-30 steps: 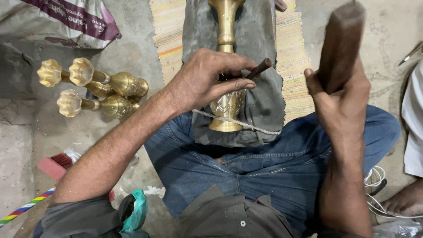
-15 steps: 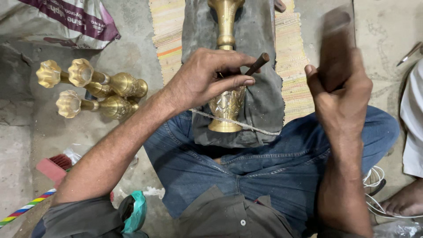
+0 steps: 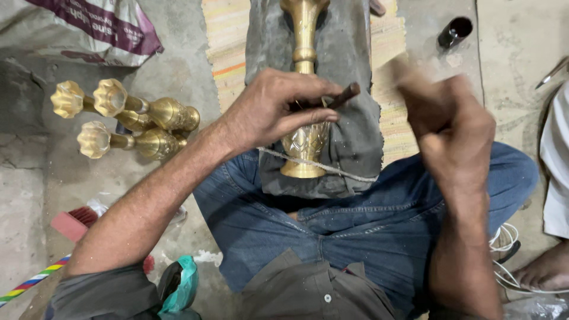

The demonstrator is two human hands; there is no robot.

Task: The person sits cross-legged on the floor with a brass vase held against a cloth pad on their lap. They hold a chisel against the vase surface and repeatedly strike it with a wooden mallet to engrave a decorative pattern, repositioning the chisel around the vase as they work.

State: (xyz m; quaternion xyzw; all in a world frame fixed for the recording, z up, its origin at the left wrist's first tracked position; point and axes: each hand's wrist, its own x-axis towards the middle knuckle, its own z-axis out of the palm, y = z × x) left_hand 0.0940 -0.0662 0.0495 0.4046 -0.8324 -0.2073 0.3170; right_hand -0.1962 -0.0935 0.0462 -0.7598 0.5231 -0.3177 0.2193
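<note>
Left hand [image 3: 275,112] closed round thin dark punch [image 3: 342,96], tip held against brass vase [image 3: 304,127]. Vase lies lengthwise on grey cloth [image 3: 349,136] over person's lap, tied by cord [image 3: 332,169]. Right hand [image 3: 450,127] motion-blurred, fisted; what it holds, cannot tell. Three brass vases [image 3: 133,121] on floor, far left. Small dark bottle [image 3: 455,31] far right.

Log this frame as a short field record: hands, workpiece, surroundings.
left hand: holds a dark punch tool against the brass vase
right hand: motion-blurred, grip unclear
vase support: grey cloth over the lap, cord across its base
floor left: three brass vases lying on their sides
floor right: small dark bottle
</note>
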